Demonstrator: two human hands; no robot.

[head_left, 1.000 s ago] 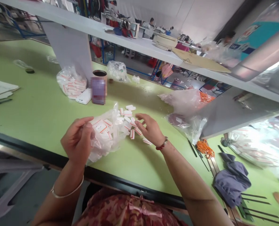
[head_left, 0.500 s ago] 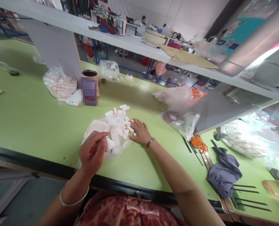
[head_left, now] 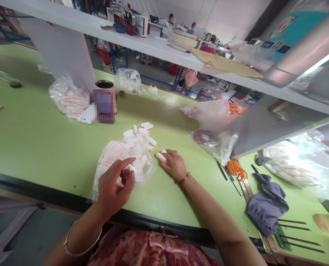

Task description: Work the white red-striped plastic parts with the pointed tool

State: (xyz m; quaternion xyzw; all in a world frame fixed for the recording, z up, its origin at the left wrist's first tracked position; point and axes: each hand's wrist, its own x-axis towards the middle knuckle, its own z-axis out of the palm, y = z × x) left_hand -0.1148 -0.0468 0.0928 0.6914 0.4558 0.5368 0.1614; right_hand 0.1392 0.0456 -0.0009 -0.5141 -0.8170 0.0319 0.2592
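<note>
Tags (head_left: pixel 143 131): several loose on green table (head_left: pixel 56 155), beside clear bag (head_left: pixel 107 150). Right hand (head_left: pixel 175 165): clamped on tags. Left hand (head_left: pixel 115 186): at bag, thumb and forefinger apart; grip cannot be told.

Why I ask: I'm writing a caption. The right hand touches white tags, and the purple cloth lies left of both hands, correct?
Not quite: the head view shows the purple cloth lying right of both the left hand and the right hand, which does touch white tags.
</note>
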